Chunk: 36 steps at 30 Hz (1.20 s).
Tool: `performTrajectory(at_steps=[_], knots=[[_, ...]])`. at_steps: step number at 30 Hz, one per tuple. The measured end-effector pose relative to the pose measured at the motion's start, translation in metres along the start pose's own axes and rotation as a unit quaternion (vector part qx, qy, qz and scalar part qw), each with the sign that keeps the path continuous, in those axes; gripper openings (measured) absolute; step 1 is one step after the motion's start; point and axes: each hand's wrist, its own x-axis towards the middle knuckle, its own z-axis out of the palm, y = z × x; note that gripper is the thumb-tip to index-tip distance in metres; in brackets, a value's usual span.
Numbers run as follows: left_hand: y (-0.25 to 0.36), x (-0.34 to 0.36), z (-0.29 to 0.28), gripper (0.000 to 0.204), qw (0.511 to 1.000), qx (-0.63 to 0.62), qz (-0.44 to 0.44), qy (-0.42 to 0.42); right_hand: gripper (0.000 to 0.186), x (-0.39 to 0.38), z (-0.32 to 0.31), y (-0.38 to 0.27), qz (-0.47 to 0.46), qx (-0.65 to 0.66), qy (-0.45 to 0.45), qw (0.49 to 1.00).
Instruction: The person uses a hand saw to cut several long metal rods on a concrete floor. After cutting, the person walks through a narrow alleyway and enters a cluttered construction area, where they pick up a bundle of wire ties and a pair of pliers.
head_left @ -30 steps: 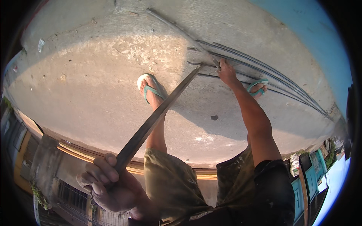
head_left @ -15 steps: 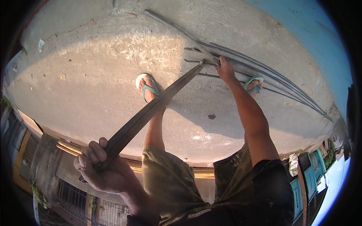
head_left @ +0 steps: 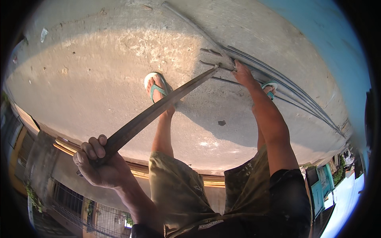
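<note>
My left grip [head_left: 108, 171] wraps the likely heavy, stiff bar [head_left: 154, 114] sensibly, at its end; right grip [head_left: 243, 74], I can't tell.

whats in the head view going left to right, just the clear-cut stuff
White scrap → left hand gripping the dark bar → left sandalled foot → dark chip → right hand → right sandalled foot
</note>
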Motion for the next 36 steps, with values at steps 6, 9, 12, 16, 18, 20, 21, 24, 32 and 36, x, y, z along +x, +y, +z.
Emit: performTrajectory(at_steps=[6,9,12,16,18,20,21,24,32,36], knots=[[0.008,0.007,-0.001,0.029,0.999,-0.011,-0.009,0.034,0.063,0.001,0.001,-0.01,0.032,-0.014,-0.011,0.999],[0.007,0.007,-0.006,0.03,0.999,-0.03,-0.02,-0.002,0.064,-0.001,0.003,-0.008,0.032,-0.016,-0.024,0.999],[0.008,0.011,-0.007,0.031,0.998,-0.042,-0.023,-0.047,0.064,-0.003,0.003,-0.008,0.017,-0.005,-0.017,1.0],[0.004,0.016,-0.002,0.033,0.997,-0.052,-0.023,-0.044,0.067,0.006,0.007,0.003,-0.002,0.017,-0.015,1.0],[-0.009,0.027,-0.016,0.028,0.999,-0.041,-0.02,0.007,0.066,0.007,0.009,0.007,-0.011,0.012,-0.018,1.0],[-0.014,0.045,-0.029,0.027,0.999,-0.021,-0.017,0.039,0.065,0.008,0.004,0.002,-0.01,0.012,-0.017,1.0],[-0.017,0.051,-0.024,0.026,0.997,-0.007,-0.012,0.074,0.064,0.008,0.002,0.001,0.0,0.013,-0.015,1.0],[-0.02,0.053,-0.008,0.025,0.998,-0.017,-0.012,0.057,0.061,-0.016,-0.017,-0.003,0.023,0.027,0.003,0.999],[-0.014,0.044,-0.004,0.021,0.998,-0.031,0.005,0.056,0.052,-0.154,-0.251,-0.147,-0.042,0.285,-0.168,0.943],[-0.014,0.042,0.0,0.024,0.995,-0.072,0.02,0.073,0.044,-0.158,-0.33,-0.213,-0.298,0.312,-0.127,0.893]])
